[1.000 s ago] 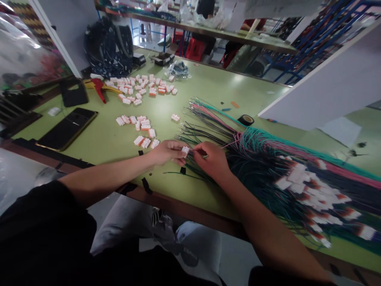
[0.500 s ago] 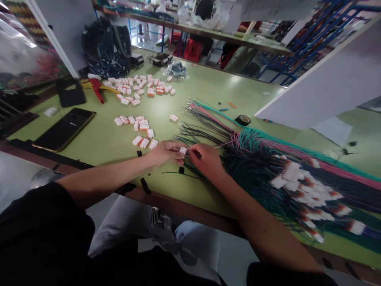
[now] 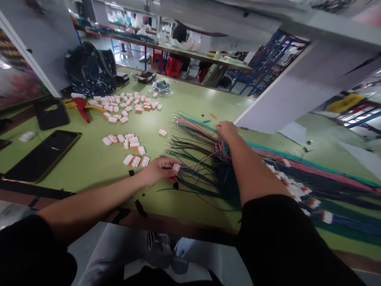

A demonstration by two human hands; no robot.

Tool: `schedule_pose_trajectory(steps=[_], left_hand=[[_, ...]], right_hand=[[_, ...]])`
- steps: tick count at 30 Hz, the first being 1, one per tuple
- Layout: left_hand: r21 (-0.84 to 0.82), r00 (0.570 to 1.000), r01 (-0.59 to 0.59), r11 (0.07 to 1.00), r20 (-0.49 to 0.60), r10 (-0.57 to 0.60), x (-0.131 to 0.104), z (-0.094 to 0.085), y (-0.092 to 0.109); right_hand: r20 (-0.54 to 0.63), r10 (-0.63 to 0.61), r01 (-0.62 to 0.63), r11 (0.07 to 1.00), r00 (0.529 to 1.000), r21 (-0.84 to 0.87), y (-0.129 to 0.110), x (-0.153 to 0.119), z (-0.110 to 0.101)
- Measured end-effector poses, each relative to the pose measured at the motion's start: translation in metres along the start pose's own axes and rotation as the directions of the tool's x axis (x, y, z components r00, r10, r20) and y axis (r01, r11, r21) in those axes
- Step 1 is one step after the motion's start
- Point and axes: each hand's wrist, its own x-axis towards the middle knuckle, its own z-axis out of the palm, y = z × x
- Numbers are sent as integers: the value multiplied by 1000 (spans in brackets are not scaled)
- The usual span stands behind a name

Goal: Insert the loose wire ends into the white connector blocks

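My left hand [image 3: 160,171] pinches a small white connector housing [image 3: 176,168] between thumb and fingers, near the table's front edge. A pink wire runs from beside this housing back to the wire bundle. My right hand [image 3: 228,130] is farther out, over the teal wires [image 3: 251,145] at the bundle's far side. Its fingers are curled down, and what they grip, if anything, is hidden. Between the hands fan out the loose ends of black and green wires [image 3: 190,140], with pink wires [image 3: 222,151] gathered at the bundle.
Several white-and-orange connectors [image 3: 131,141] lie left of the wires, with a larger heap [image 3: 119,104] behind. A phone [image 3: 41,156], red-and-yellow pliers [image 3: 81,108] and a dark bag [image 3: 91,69] are at left. Wired connectors [image 3: 293,186] lie right. A white panel [image 3: 276,91] rises behind.
My right hand has left the connector beside my left hand and reached away to the teal wires. My left hand still holds the connector. The head view has shifted.
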Motion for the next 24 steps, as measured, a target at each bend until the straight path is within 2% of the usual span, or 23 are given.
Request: schedule_pose_trajectory(steps=[5, 10, 17, 19, 22, 24], left_hand=[[25, 999, -1, 1000, 32, 0, 3, -3, -3], [14, 999, 17, 1000, 41, -17, 3, -2, -1], [16, 1000, 30, 999, 5, -31, -2, 4, 7], [19, 1000, 29, 999, 1, -29, -2, 4, 7], [19, 1000, 17, 1000, 9, -17, -1, 3, 6], [18, 1000, 6, 1000, 23, -6, 0, 2, 4]], right_hand=[[15, 11, -11, 1000, 1000, -17, -1, 6, 19], [-44, 52, -50, 997, 998, 52, 10, 6, 18], [-149, 218, -183, 958, 964, 219, 22, 0, 13], [-136, 185, -145, 954, 973, 263, 22, -3, 11], [-92, 68, -39, 957, 993, 288, 26, -9, 8], [-113, 36, -4, 963, 993, 269, 34, -14, 6]])
